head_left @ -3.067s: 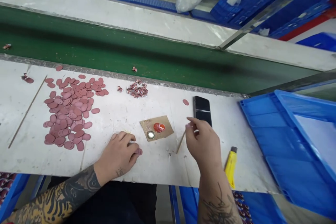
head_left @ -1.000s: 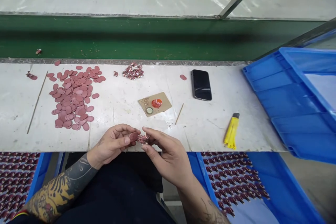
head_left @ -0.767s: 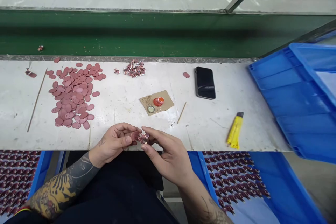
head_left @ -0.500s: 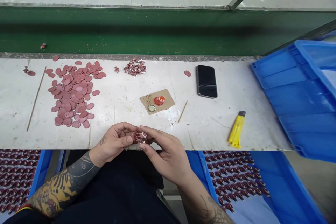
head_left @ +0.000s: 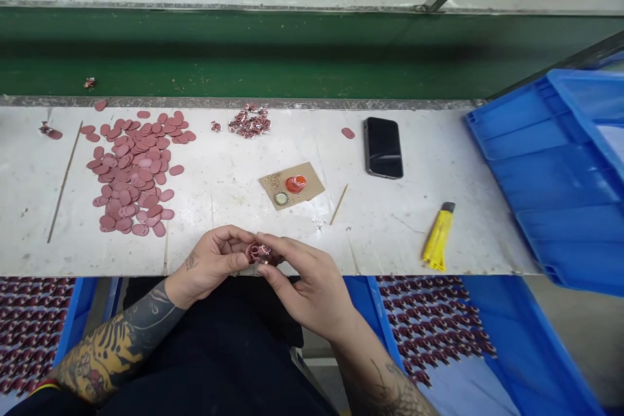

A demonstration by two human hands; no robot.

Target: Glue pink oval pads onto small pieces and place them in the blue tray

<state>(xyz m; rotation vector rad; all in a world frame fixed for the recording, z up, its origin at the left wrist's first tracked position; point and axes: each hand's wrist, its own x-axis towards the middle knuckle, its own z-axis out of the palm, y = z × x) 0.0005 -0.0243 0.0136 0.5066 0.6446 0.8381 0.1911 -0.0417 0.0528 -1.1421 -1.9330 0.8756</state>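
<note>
"Where's the small red oval piece (head_left: 259, 253)?"

"Pinched between both hands, just over the front edge of the white tabletop (head_left: 400, 240)."

"Clenched tight?"

"No, the left hand (head_left: 212, 259) and right hand (head_left: 305, 289) hold it closely with curled fingers, neither letting go."

"How will it handle?"

"Looks light, thin and slightly flexible. Take it by the rim and spare the white-flecked tangle (head_left: 263, 250), which looks fragile"

A small, dusky-pink oval tag (head_left: 258, 253), tangled with white-threaded red bits, sits pinched between the left hand (head_left: 212, 260) and right hand (head_left: 307, 289). Fingers partly hide it.
</note>
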